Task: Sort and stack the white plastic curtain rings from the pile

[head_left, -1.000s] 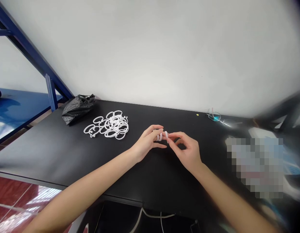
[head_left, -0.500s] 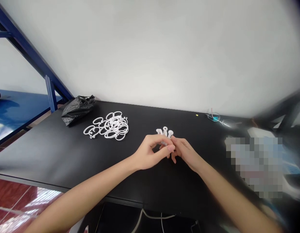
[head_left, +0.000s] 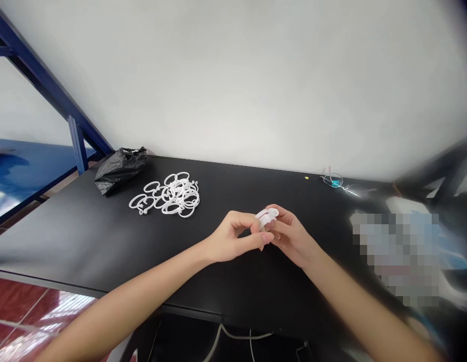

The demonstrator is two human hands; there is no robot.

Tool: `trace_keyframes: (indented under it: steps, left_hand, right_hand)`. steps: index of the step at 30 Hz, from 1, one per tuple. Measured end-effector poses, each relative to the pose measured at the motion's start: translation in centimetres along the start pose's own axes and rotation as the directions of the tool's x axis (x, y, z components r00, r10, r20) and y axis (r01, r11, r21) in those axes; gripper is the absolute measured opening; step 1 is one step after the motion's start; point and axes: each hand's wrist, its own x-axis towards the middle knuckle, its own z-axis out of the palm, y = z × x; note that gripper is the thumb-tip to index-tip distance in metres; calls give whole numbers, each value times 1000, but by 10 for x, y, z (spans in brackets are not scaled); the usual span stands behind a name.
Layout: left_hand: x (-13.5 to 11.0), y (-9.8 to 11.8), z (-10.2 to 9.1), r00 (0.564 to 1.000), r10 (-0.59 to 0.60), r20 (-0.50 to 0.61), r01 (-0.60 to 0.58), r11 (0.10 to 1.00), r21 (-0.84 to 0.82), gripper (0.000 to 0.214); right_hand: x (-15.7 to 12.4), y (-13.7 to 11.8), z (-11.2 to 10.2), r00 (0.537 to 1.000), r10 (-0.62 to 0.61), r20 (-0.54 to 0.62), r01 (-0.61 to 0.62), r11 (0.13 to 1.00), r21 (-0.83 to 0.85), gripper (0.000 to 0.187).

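Note:
Over the middle of the black table, my left hand and my right hand meet, both pinched on a small bunch of white plastic rings. The rings stick up between my fingertips, partly hidden by them. A pile of several white plastic rings lies on the table to the far left of my hands, well out of touch.
A crumpled black plastic bag sits at the table's back left corner. A blue metal frame stands beyond it. A small clear item with a teal spot lies at the back right. Cables hang under the front edge.
My hands drew back toward me and closed tighter together. The white rings turned from upright between my fingertips to lying tilted in both hands.

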Motion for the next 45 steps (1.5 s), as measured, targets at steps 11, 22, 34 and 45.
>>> trace_keyframes:
  steps: [11, 22, 34, 45]
  left_hand:
    - [3, -7, -2, 974, 33, -222, 23, 969, 247, 18]
    - [3, -14, -15, 989, 148, -14, -74, 572, 817, 29]
    - [6, -18, -17, 998, 51, 38, -52, 312, 949, 27]
    - [7, -12, -19, 998, 66, -12, -49, 837, 545, 28]
  right_hand:
    - [0, -4, 1, 983, -178, -43, 173, 979, -109, 27]
    - [0, 0, -4, 986, -41, 163, 44, 999, -15, 20]
    - [-1, -1, 0, 996, 0, 90, 11, 992, -129, 28]
    - [0, 0, 0, 999, 19, 39, -12, 986, -165, 26]
